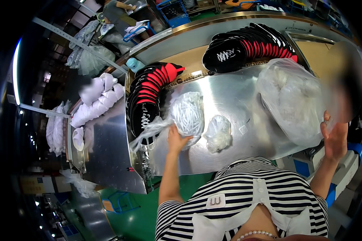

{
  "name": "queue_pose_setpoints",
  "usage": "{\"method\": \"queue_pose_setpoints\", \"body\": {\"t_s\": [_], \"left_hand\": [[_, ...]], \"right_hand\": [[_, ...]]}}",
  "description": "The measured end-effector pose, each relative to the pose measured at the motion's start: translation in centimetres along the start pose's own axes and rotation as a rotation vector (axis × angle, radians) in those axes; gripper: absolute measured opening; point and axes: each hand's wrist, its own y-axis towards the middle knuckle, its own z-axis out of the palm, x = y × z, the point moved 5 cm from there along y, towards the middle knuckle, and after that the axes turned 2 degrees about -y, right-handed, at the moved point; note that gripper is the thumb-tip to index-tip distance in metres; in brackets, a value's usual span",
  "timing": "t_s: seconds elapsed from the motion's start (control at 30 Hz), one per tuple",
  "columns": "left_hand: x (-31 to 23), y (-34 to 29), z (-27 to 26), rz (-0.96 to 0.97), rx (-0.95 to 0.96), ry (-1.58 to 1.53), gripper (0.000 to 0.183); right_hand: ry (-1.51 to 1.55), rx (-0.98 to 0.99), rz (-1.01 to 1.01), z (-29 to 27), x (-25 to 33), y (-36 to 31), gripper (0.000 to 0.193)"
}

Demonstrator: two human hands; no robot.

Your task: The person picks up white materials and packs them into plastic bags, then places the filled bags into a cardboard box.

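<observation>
**A:** Bags first: the big clear plastic bag (pixel 291 100) hangs over the metal surface's (pixel 229 148) right edge, right hand (pixel 334 136) gripping its side, fingers curled on the plastic.

**B:** Any free space?

**A:** Yeah, bare metal along the near edge. Left hand (pixel 176 138) reaches forward, fingers spread against the bag of white cords (pixel 188 114), near the small crumpled bag (pixel 218 132). Stacked caps (pixel 149 96) crowd the left edge.

On the metal table (pixel 237 100) before you, your left hand (pixel 176 138) touched a bag of white strips (pixel 188 114), a smaller bag (pixel 218 132) just to its right. Your right hand (pixel 334 136) met the large bag (pixel 289 100) at the table's right edge, with stacked caps (pixel 149 96) left and behind.
</observation>
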Motion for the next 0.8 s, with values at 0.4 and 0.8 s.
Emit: {"method": "queue_pose_setpoints", "body": {"t_s": [0.4, 0.8], "left_hand": [[-10.2, 5.0, -3.9, 0.142, -0.315, -0.679, 0.036], [-49.6, -1.1, 4.0, 1.023, 0.428, -0.667, 0.034]], "right_hand": [[0.102, 0.032, 0.015, -1.2, 1.0, 0.4, 0.088], [0.253, 0.201, -0.011, 1.1, 0.9, 0.3, 0.088]]}}
